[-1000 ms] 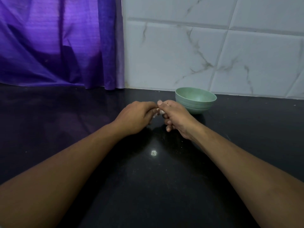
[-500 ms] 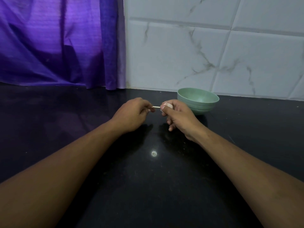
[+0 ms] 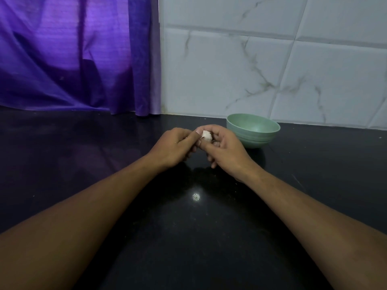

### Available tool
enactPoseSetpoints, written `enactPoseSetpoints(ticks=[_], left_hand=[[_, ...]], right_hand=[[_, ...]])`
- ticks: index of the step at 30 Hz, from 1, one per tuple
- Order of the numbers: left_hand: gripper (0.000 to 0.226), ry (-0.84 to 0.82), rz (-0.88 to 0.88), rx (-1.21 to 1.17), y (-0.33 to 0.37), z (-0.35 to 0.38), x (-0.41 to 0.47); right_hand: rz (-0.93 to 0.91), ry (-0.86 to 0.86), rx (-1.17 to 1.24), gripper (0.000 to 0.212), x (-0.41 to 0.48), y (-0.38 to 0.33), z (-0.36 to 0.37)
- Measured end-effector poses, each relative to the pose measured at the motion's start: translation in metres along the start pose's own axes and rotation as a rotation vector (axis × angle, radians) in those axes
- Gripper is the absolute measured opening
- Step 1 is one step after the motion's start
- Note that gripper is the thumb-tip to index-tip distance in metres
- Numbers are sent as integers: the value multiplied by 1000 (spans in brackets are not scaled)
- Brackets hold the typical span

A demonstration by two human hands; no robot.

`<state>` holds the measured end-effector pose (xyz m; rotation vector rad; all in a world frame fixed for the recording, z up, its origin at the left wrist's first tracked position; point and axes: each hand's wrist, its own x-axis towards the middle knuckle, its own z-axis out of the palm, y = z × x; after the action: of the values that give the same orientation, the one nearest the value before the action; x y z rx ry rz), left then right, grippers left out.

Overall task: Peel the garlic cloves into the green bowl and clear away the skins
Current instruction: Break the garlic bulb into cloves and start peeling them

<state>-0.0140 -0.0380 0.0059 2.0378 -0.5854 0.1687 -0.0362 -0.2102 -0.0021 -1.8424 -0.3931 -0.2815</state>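
Where the two bare forearms meet at the centre of the frame, a small white garlic clove [image 3: 206, 136] is held between both hands, above a glossy black stone countertop [image 3: 104, 164].

Right hand [image 3: 225, 150]: closed on the small white garlic clove. The forefinger is arched over the top of the clove and the thumb is laid along its near underside. The remaining fingers are curled beneath, their tips pointed down toward the countertop. Whether they touch it cannot be told. The wrist is angled inward from the lower right of the frame.

Left hand [image 3: 173, 147]: fingers curled into a loose fist, knuckles turned upward. The thumb tip is pressed against the left side of the clove, so that the clove is pinched from that side too. The forearm is extended from the lower left of the frame.

Round pale green bowl [image 3: 254, 141]: set upright on the countertop just right of the right hand and slightly above it in the frame, close to the wall. No contact with the hand is seen.

Purple fabric curtain [image 3: 73, 55]: hung in folds across the upper left of the frame, down to the countertop.

White marble-veined wall tiles [image 3: 251, 70]: ranged across the upper right.

Small bright reflection [image 3: 196, 196]: noted on the countertop between the forearms, below the hands.
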Motion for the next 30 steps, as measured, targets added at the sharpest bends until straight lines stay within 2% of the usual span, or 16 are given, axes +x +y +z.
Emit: enactPoseSetpoints(ticks=[3,6,9,13,18,22,25,27,30], left_hand=[[48,-3,-78,-285,8,3,-2],[51,65,-63,-396,13,5,-2],[50,118,-47,-462,16,12,-4],[47,184,-68,-521,20,28,-2],[51,257,-77,-421,19,41,1],[51,276,-55,-308,20,43,0],[49,237,11,-228,24,46,-2],[49,192,63,-168,29,50,-4],[48,181,48,-202,27,45,-3]], right_hand=[[-5,4,105,20,-2,-5,1],[-31,-20,151,12,-4,-10,6],[3,42,170,30,-4,-16,15],[72,160,170,34,-4,-15,25],[172,307,237,38,-2,-15,33],[288,337,277,45,0,-17,32],[409,357,430,51,6,-21,23],[478,313,534,54,9,-22,14],[480,234,578,57,9,-19,8]])
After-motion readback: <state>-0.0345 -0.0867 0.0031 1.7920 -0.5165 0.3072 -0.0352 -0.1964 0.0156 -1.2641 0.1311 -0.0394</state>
